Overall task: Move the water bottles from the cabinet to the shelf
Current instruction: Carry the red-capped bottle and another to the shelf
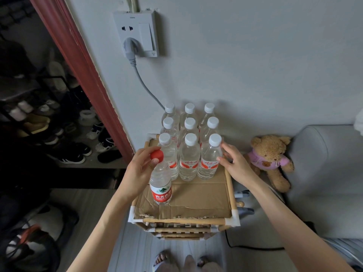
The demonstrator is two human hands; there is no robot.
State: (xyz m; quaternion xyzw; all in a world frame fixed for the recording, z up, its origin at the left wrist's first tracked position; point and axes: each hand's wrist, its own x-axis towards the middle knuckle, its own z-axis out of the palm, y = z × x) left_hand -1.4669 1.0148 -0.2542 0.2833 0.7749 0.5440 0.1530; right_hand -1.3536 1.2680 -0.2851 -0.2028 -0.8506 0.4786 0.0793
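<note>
**A:** You're in the placing step. Your left hand (pixel 140 167) grasps the red-capped bottle (pixel 160 183) by its neck, fingers curled round just under the red cap (pixel 157 155), and the bottle's base looks to be on the cardboard top (pixel 196 195) of the bamboo shelf (pixel 186 220), at the front-left corner. I can't quite tell whether it bears its full weight yet or hangs a hair above.

**B:** And my right hand?

**A:** Your right hand (pixel 233 163) is loose, fingers spread, with the tips touching or nearly touching the front-right white-capped bottle (pixel 209 158). It grips nothing. It reads as steadying the block of nine white-capped bottles (pixel 189 142), which stand three by three against the wall (pixel 255 65).

**B:** Where does the bottle sit against my grip?

**A:** It hangs straight down from your fingers, upright, the label (pixel 161 193) well below your palm and facing you. It stands just in front of the front-left bottle (pixel 167 156) of the block, apart from it at the base.

**B:** What does the next move want?

**A:** I'd judge: settle it flat, slide it back to start a fourth row snug to the block, then let go upward so the cap doesn't drag it over. Mind the cardboard's torn front edge (pixel 176 215); the surface may give a little there.
</note>
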